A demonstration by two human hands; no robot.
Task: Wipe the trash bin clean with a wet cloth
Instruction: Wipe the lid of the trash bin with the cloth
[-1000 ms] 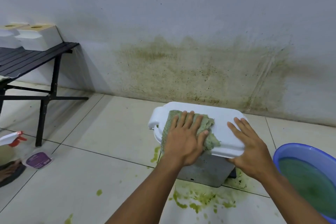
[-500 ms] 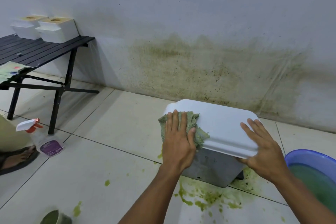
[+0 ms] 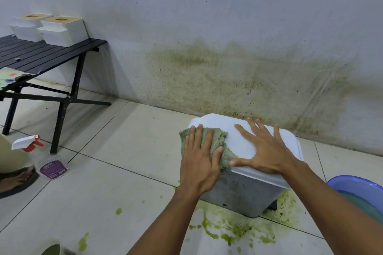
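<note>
A small grey trash bin (image 3: 244, 194) with a white lid (image 3: 286, 141) stands on the tiled floor by the stained wall. A green wet cloth (image 3: 220, 141) lies over the lid's left end. My left hand (image 3: 200, 159) presses flat on the cloth with straight fingers. My right hand (image 3: 263, 149) lies spread flat on top of the lid, its thumb touching the cloth's near edge.
Green slime (image 3: 238, 227) is splashed on the floor around the bin's base. A blue basin (image 3: 356, 184) of greenish water sits at the right. A spray bottle (image 3: 44, 159) stands left, near a black folding table (image 3: 47, 56) holding two white boxes (image 3: 62, 30). Someone's sandalled foot (image 3: 14, 180) is at the far left.
My left hand has slid the cloth from the lid's middle to its left end. My right hand has moved from the lid's right edge onto its top, closer to the cloth.
</note>
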